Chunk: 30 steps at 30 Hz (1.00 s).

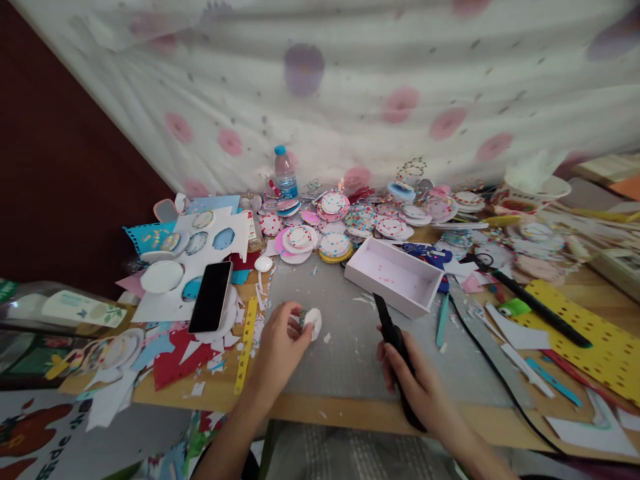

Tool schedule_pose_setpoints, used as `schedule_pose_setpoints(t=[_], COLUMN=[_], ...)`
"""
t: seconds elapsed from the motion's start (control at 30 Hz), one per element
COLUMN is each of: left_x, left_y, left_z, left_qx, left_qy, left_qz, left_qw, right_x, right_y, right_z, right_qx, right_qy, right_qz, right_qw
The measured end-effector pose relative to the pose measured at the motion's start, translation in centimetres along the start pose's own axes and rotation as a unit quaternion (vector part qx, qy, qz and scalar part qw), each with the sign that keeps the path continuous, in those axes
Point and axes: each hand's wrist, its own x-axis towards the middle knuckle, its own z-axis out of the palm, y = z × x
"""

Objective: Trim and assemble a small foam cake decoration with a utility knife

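Note:
My left hand (285, 337) is closed in a pinch on a small white disc (313, 323), just above the grey mat (340, 363). Something greenish shows by its fingertips, too small to make out. To the right, my right hand (413, 370) wraps round a black utility knife (397, 343). Its dark blade slants up and left, towards a shallow white box (373, 263) lying open behind it. Small pink scraps (387, 275) lie inside the box. The knife's blade is apart from the disc.
Many decorated paper discs (300, 237) are piled along the back, near a bottle (285, 175). Left are a phone (211, 297), a yellow strip (245, 347) and red scraps (175, 363). Right are a blue glue gun (427, 253), a black cable (483, 357), a teal cutter (443, 320) and yellow dotted sheet (585, 333).

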Motion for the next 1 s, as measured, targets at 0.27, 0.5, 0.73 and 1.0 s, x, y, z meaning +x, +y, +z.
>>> schedule_pose_setpoints(t=[0.27,0.5,0.73,1.0], left_x=[-0.5,1.0,-0.3,-1.4], left_y=[-0.3,-1.9,-3.9,-4.2], left_z=[-3.1,-3.6,-0.8,0.0], left_qx=[-0.001,0.091,0.058,0.020], left_qy=[-0.171,-0.219,-0.098,-0.056], left_qz=[-0.002,0.133,0.061,0.072], left_qw=[0.985,0.962,0.992,0.996], right_x=[-0.6,-3.0,-3.9,-2.2], right_y=[-0.1,1.6,1.3,-0.8], right_z=[0.8,0.4,0.8,0.9], right_qx=[-0.072,0.002,-0.101,-0.188], right_qy=[0.024,-0.073,-0.091,-0.143], right_qz=[-0.083,-0.027,-0.024,-0.072], right_qw=[0.994,0.997,0.990,0.969])
